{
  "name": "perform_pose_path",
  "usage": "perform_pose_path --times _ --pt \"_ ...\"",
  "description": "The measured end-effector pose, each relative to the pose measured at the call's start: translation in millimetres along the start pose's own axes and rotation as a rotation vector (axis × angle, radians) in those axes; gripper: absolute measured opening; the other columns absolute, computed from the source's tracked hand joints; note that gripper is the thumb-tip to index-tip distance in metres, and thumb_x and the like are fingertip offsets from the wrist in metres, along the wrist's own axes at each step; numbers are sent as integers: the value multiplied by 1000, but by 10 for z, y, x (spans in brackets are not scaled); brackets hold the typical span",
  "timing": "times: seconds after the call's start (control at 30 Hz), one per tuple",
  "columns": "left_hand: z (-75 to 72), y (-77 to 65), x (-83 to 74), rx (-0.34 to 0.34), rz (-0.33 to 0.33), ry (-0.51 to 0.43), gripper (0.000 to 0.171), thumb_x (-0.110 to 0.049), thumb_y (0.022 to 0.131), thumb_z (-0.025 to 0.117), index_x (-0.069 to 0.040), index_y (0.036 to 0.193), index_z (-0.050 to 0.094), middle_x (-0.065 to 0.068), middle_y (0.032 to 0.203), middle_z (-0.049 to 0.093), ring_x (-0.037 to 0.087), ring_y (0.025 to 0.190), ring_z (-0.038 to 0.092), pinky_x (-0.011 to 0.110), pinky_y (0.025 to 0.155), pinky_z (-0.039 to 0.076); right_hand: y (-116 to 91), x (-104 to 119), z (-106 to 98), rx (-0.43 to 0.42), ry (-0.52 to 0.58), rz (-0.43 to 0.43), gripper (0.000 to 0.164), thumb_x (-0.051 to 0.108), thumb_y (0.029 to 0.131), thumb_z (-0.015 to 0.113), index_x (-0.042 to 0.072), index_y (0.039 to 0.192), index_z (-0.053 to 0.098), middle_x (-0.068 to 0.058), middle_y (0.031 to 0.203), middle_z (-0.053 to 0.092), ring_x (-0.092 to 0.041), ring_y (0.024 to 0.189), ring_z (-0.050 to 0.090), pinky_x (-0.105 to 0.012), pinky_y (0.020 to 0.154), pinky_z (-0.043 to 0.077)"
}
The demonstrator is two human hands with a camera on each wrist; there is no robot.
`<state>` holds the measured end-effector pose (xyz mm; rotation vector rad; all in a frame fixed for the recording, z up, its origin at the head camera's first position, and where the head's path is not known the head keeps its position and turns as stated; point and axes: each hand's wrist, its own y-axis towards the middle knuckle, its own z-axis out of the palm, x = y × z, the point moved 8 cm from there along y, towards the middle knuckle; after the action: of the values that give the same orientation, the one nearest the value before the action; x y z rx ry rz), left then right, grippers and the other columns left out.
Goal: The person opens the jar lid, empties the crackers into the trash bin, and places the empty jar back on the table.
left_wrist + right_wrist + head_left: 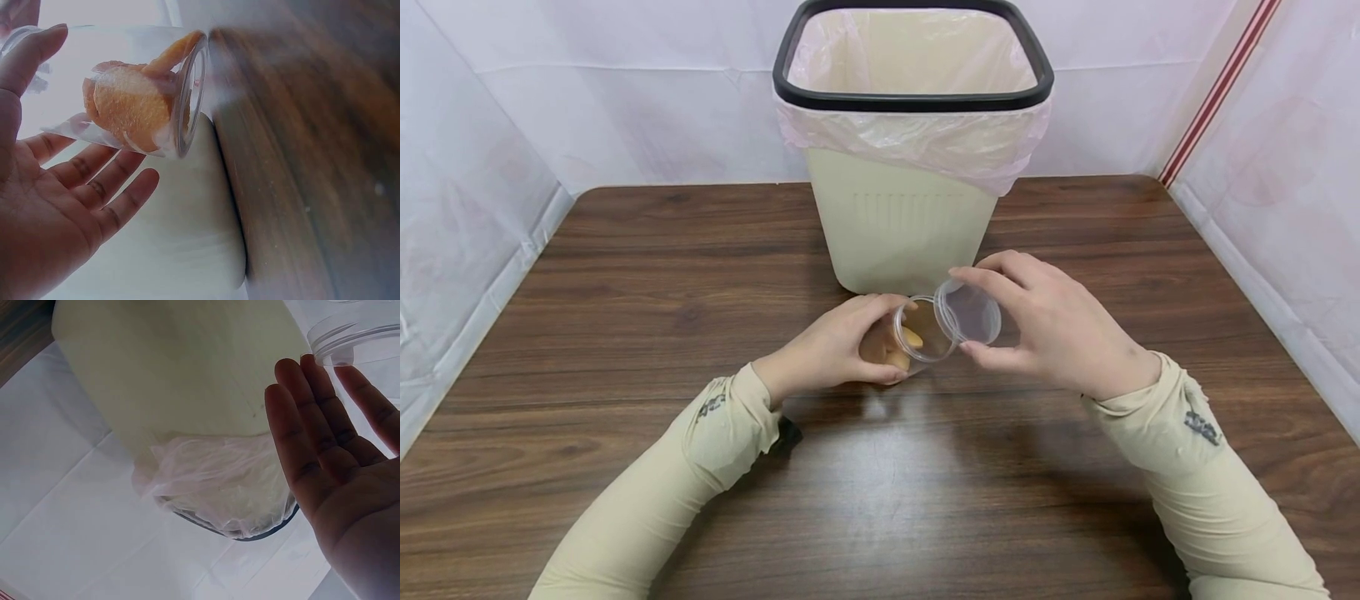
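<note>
My left hand (827, 343) grips a clear plastic jar (931, 332) round its side, thumb and fingers on opposite walls. Inside the jar, several orange-brown pieces (131, 103) lie near its base, looking like flat, rough-skinned chips or peel. The jar's mouth is uncovered and faces up toward the head camera. Between thumb and fingertips, my right hand (1052, 325) pinches a clear round lid (976, 312) by its edge. That lid is tilted beside the jar's mouth and overlaps its right rim in the head view. In the right wrist view only the lid's edge (353, 347) shows.
Right behind the hands stands a tall cream trash bin (898, 225) with a black rim ring (917, 102) and a pink plastic liner (985, 146). Everything is on a dark wood table (685, 250). White sheeting (625, 108) hangs at the back and both sides.
</note>
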<state>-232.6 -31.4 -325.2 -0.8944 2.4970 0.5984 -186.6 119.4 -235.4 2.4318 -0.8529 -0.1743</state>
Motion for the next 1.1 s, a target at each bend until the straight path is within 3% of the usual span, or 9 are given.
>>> perform_pose_path --times 0.4,0.67,1.1 --pt "-4 8 53 3 -10 -40 66 -25 75 81 -6 131 51 5 115 65 18 112 58 37 103 42 -4 -49 -14 0 -15 27 58 32 72 74 7 123 61 -10 104 61 -25 85 59 -38 77 49" --pt "-18 -3 66 4 -22 -66 65 -26 75 82 -6 129 52 5 111 65 18 106 60 37 96 46 -2 -90 -17 13 -23 41 57 29 73 74 7 123 61 -10 104 61 -25 86 59 -39 77 49" --pt "-23 -10 141 24 -79 -101 64 -28 75 82 -10 129 52 4 113 66 16 105 62 36 92 47 -3 -152 -2 29 -15 70 57 29 73 74 6 124 61 -9 105 61 -24 87 59 -39 78 48"
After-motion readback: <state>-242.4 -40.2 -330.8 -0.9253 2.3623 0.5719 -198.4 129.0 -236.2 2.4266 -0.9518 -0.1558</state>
